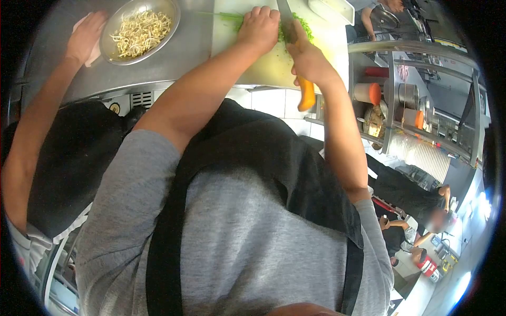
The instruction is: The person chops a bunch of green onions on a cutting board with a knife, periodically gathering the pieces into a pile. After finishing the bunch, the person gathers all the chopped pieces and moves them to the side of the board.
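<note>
Steel desk point(195, 47) carries our board point(269, 66) and a bowl point(174, 21) of sprouts point(139, 31); our left fingers point(261, 18) curl down on greens point(303, 23), right fingers point(305, 55) grip a knife point(305, 95).

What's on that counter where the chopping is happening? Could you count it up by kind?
Metal bowl: 1
Cutting board: 1
Knife: 1
Greens, one bunch: 1
Hands: 3 (left hand on the greens, right hand on the knife, co-worker's hand by the bowl)
Total: 7

One knife point(305, 97), one cutting board point(274, 66), one bowl point(112, 52), one greens bunch point(231, 17).
</note>
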A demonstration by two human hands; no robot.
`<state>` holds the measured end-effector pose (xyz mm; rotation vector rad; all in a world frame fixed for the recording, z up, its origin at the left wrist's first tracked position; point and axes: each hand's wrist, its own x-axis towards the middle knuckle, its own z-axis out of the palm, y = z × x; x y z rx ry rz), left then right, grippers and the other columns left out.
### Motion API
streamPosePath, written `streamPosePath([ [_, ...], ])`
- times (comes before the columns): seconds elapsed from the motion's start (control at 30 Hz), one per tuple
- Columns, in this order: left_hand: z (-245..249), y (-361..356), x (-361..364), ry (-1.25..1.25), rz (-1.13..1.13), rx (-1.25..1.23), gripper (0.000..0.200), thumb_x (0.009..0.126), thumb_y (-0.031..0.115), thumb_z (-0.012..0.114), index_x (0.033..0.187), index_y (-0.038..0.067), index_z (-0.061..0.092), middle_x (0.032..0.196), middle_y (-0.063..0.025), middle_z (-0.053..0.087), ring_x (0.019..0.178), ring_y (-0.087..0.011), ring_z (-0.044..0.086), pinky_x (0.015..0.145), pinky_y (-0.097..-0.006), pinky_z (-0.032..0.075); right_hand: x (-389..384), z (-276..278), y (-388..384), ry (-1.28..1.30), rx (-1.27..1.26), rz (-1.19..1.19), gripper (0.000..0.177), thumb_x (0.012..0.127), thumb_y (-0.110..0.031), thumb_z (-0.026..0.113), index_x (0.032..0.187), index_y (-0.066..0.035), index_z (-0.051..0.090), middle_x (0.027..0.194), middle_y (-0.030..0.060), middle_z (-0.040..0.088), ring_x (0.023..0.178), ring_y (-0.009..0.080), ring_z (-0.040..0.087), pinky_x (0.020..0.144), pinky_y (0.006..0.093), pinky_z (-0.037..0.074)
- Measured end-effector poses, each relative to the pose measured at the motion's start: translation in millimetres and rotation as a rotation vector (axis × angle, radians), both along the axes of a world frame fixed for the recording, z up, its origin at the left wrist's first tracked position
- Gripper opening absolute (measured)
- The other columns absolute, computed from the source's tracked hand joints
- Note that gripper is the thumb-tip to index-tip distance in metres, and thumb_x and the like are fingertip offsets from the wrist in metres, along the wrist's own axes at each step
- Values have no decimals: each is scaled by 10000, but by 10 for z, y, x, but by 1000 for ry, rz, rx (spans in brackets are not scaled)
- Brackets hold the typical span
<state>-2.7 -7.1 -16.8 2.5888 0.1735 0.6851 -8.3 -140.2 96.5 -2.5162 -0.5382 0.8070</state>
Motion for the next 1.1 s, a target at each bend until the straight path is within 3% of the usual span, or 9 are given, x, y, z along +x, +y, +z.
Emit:
streamPosePath([
  [0.07,-21,-1,19,21,3,-12,222,804,83,535,1018,39,578,1076,-122,577,1071,-294,522,909,-424,423,17,-101,-123,-35,8,124,724,947,-164,497,1530,-184,69,1003,194,642,587,230,603,495,371,562],
  [0.17,-23,-14,62,44,27,-32,226,796,72,544,1016,33,579,1085,-129,575,1074,-297,520,922,-421,421,-202,-296,4,-164,-58,10,729,933,-151,504,1520,-129,73,1085,269,623,688,343,669,648,423,577],
  [0.23,-35,-13,58,43,26,-53,227,796,66,540,1016,27,577,1092,-136,573,1081,-299,518,933,-417,419,-80,-357,18,-228,-42,48,751,932,-138,505,1525,-134,45,1015,239,650,650,316,660,617,420,567],
  [0.33,118,21,-55,96,-2,19,227,814,87,524,1026,27,574,1102,-137,572,1097,-298,515,946,-410,418,-67,202,66,99,25,-80,768,936,-138,500,1529,-131,12,897,200,670,617,288,644,628,420,546],
  [0.4,109,26,-50,113,6,30,225,819,100,522,1024,27,575,1105,-138,572,1097,-298,515,943,-411,419,-10,-12,-60,-71,49,154,770,932,-116,492,1530,-128,6,889,192,667,612,274,636,616,403,547],
  [0.53,97,2,-22,92,43,15,225,810,112,535,1014,25,576,1095,-140,576,1076,-301,521,929,-412,427,-62,-529,-5,-244,3,84,741,923,-85,474,1523,-121,41,933,229,637,602,269,629,557,357,586],
  [0.77,93,-27,12,126,17,17,261,820,125,524,1056,30,580,1115,-124,573,1091,-291,508,928,-425,417,-80,-154,-70,11,100,-151,689,960,-161,449,1529,-172,61,906,182,635,561,234,603,456,353,564],
  [0.93,172,-160,92,138,39,-65,249,925,208,487,1056,31,602,1121,-117,571,1106,-289,497,944,-431,399,-96,-157,-78,0,72,-138,699,963,-159,439,1530,-173,29,891,187,635,561,238,601,463,356,561],
  [1.1,160,108,83,75,-29,71,284,956,280,485,1034,56,641,1107,-87,581,1086,-277,508,947,-430,400,-74,-222,-110,-56,81,-78,708,959,-156,438,1528,-159,16,865,198,645,549,250,615,464,357,557],
])
